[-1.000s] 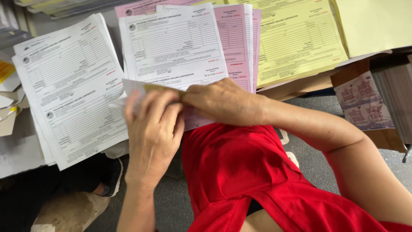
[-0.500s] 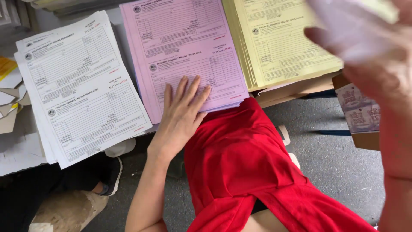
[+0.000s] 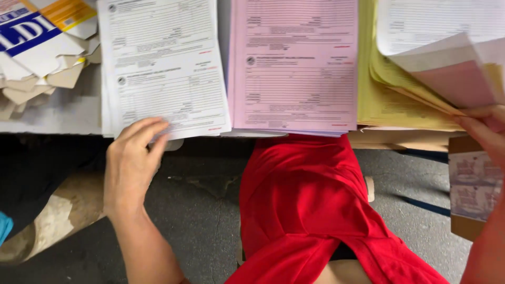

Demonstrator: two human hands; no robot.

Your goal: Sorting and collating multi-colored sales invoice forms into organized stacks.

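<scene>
Three stacks of printed forms lie side by side on a table edge: a white stack (image 3: 163, 63), a pink stack (image 3: 294, 63) and a yellow stack (image 3: 384, 100). My left hand (image 3: 131, 163) rests its fingertips on the near corner of the white stack, fingers apart. At the right edge, my right hand (image 3: 486, 131) pinches a small set of sheets (image 3: 447, 58), white over pink over yellow, lifted and curling above the yellow stack.
Flattened cardboard packaging (image 3: 37, 47) in white, blue and orange lies at the far left. A cardboard box (image 3: 473, 184) stands at the right. My red garment (image 3: 310, 210) covers my lap above a grey concrete floor (image 3: 200, 210).
My left hand moved from the pink stack to the corner of the white stack. My right hand brought the lifted sheets down over the yellow stack. The view shifted closer to the table.
</scene>
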